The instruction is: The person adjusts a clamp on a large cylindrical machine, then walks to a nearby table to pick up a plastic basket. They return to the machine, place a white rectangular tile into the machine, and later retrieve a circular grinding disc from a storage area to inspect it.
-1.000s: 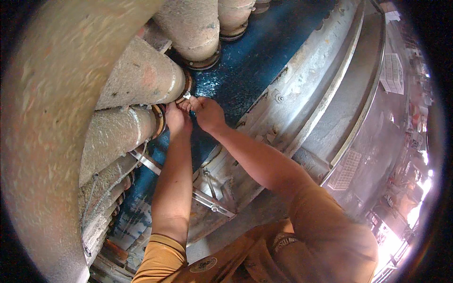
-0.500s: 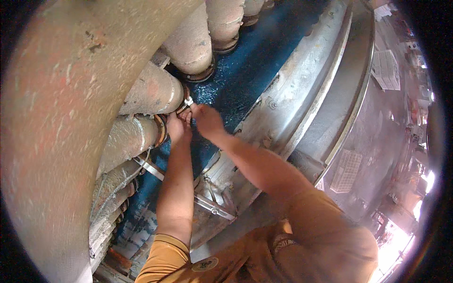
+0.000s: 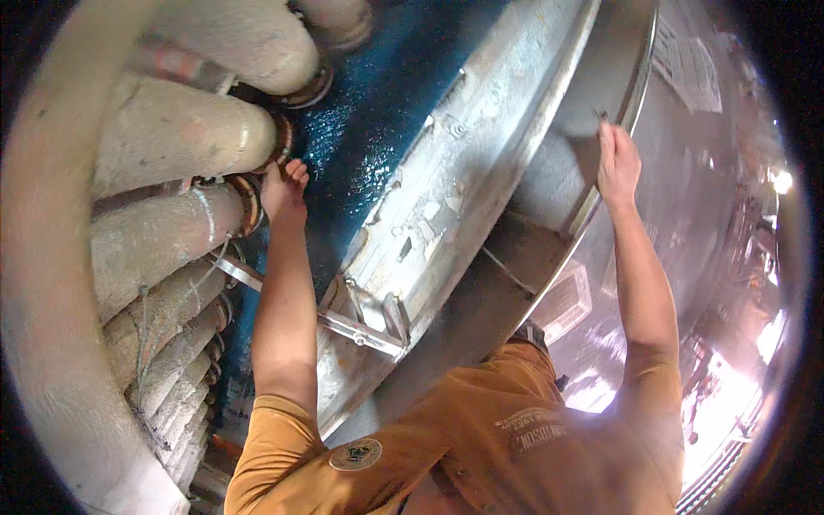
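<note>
At the upper left of the frame I have a blunt-ended cylinder [image 3: 189, 136], which I judge heavy and stiff, its crusted skin rough enough to resist slipping; the dark ring [image 3: 285, 136] round its right-hand end looks thin and rigid, so I would take hold at its outer rim, with fingertips rather than a full palm; the cylinder is dusty beige with faint orange patches, the ring brown-black with a rusty edge; just below that, the left grip [image 3: 286, 190] is at the ring's lower edge, fingers curled, though I cannot tell from here whether they pinch anything; rightward, the glossy blue surface [image 3: 378, 129] at upper centre looks wet, and I would expect it slippery; beyond it runs a pale, scuffed metal channel [image 3: 433, 210]; at the upper right, well apart from the ring, the right grip [image 3: 620, 167] has thumb and fingertips pinched on a small dark piece [image 3: 602, 115], which I judge light, best held by one end; it is too blurred for me to name.
</note>
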`<state>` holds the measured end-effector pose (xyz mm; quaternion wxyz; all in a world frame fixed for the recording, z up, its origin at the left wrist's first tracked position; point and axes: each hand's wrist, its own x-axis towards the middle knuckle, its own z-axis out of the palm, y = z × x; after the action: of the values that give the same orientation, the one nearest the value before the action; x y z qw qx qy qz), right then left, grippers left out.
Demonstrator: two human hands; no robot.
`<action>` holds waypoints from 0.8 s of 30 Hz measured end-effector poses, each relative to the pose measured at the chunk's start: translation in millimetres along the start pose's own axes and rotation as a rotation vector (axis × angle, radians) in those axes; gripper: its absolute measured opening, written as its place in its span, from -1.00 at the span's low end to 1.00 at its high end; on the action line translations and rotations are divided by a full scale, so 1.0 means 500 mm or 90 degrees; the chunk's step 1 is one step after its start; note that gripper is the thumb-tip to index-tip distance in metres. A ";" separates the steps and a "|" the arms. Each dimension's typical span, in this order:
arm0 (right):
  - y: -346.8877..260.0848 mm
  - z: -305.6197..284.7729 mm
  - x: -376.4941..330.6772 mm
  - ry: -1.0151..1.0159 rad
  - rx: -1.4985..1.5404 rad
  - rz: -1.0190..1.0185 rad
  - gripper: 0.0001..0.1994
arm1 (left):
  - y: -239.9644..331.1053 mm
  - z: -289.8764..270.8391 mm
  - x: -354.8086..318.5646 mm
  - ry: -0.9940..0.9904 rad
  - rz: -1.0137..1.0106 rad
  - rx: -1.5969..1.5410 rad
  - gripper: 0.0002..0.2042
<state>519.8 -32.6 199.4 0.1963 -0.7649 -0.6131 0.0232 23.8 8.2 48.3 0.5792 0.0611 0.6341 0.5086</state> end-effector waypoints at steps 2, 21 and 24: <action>-0.013 -0.008 0.011 -0.071 -0.010 0.037 -0.65 | -0.041 -0.017 -0.022 -0.001 -0.004 0.257 -0.65; 0.014 -0.016 0.017 0.057 0.145 -0.106 -0.67 | -0.059 0.055 -0.304 -0.237 0.167 0.705 -0.81; 0.018 -0.016 0.019 0.071 0.148 -0.105 -0.67 | -0.041 0.035 -0.458 -0.185 0.275 0.834 -0.77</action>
<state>532.6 -27.3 205.7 0.3184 -0.6840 -0.6553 0.0354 122.1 -144.3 190.9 0.3881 0.5891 0.6997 0.1126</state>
